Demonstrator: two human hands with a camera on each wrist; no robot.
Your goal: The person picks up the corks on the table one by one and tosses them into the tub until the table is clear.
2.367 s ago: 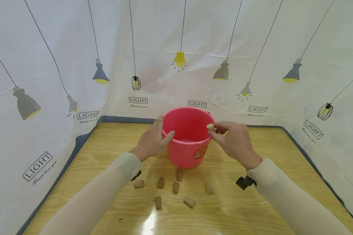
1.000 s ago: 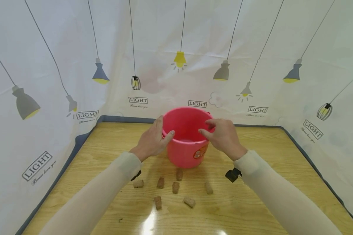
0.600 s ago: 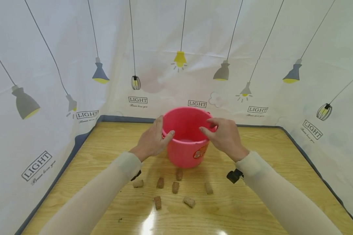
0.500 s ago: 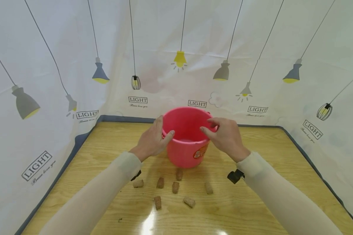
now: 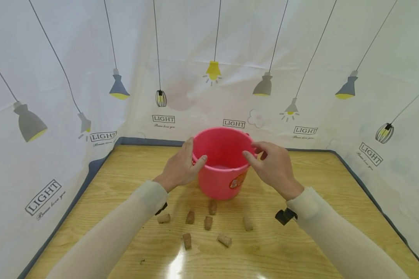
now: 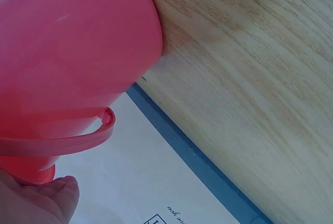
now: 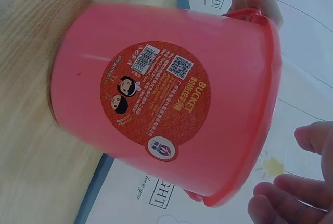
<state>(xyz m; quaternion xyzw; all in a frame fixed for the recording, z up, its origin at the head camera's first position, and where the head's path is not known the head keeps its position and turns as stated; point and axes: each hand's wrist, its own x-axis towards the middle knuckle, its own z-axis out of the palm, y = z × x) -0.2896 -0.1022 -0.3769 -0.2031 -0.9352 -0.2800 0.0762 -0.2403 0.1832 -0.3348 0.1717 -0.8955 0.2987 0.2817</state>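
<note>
A pink plastic bucket stands upright on the wooden table, its mouth facing up. My left hand grips the rim on the left side, thumb over the edge and fingers outside. Against the bucket's wall hangs a pink handle in the left wrist view. My right hand is at the right side of the rim, fingers loosely bent with nothing between thumb and fingertips. Several corks lie on the table in front of the bucket, among them a pale cork and a darker cork. Most of the bucket's bottom is hidden.
A round red label is stuck on the bucket's side. White sheeting printed with hanging lamps surrounds the table at the back and sides, with a blue border along its lower edge. A camera sits at my right wrist.
My right hand held a cork at the rim, reached over the bucket's mouth, and has moved back right without it. The left hand and the corks on the table have stayed put.
</note>
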